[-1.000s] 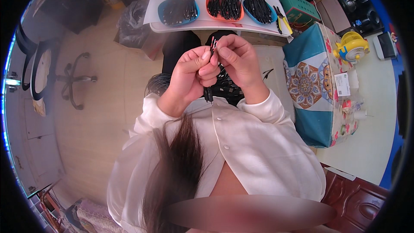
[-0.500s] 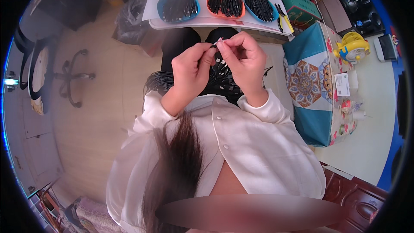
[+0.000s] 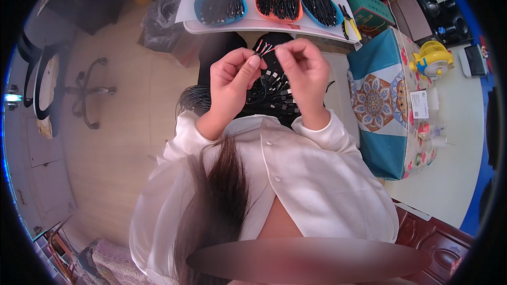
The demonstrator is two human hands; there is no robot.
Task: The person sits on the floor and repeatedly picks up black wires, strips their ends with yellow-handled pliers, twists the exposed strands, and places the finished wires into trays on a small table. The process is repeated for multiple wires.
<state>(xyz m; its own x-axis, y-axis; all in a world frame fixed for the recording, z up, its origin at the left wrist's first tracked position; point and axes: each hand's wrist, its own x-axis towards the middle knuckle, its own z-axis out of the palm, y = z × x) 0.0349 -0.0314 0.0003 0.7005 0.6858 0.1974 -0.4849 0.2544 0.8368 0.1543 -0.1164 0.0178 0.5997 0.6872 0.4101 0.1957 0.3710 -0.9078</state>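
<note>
Two hands meet at upper centre: my left hand pinches the black cable while my right hand grips its bared wire ends, so I would keep both pinches close and steady.

1. Far of the left hand and right hand, the white table edge stands close, leaving a narrow gap.
2. Trays of black wires crowd the tabletop.
3. Right, a patterned box blocks passage.
4. Left, bare floor lies open.
5. Near, a lap pile of cables fills the space.
</note>
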